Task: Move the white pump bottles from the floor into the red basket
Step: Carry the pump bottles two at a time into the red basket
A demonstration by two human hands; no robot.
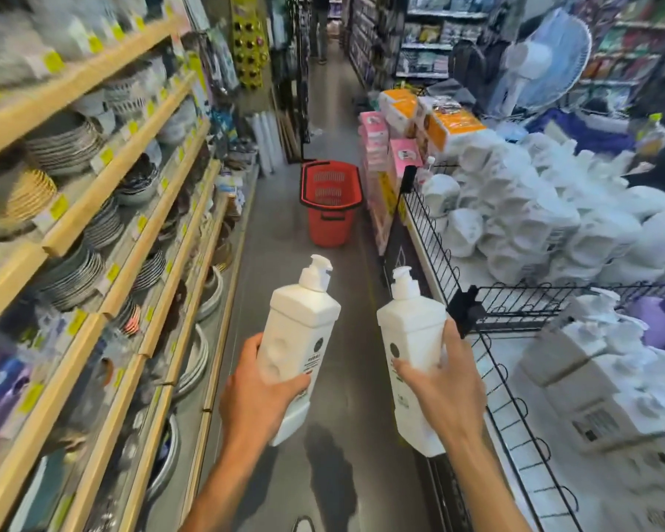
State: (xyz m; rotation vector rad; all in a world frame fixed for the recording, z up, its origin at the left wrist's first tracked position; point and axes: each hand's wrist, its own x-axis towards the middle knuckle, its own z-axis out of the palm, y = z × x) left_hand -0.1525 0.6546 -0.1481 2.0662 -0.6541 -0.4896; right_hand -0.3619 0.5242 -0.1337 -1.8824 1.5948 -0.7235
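Both forearms reach up from the bottom edge of the view into a shop aisle, each hand carrying a bottle above the grey floor (331, 474); the left hand (258, 397) is wrapped around the lower body of one white pump bottle (300, 339), thumb across its front, fingers behind; the right hand (442, 385) clasps a second white pump bottle (409, 347) in the same way, fingertips pressed against its printed label. Both bottles are held roughly upright with pump heads on top, the left one leaning slightly to the right, and they stand apart from each other with bare floor showing between them.

Further down the aisle the red basket (331, 205) stands on the floor, well apart from the hands, its black-rimmed handle lying on the rim; it sits just beside a stack of pink and orange packages (396, 147) on its right. Along the left edge of the aisle run wooden shelves (131, 232) stacked with plates and bowls and dotted with yellow price tags; along the right edge a black wire-fenced display (438, 240) holds heaps of white goods in bags, with white boxes (599, 393) in its nearer compartment. A white standing fan (546, 59) rises behind that display.
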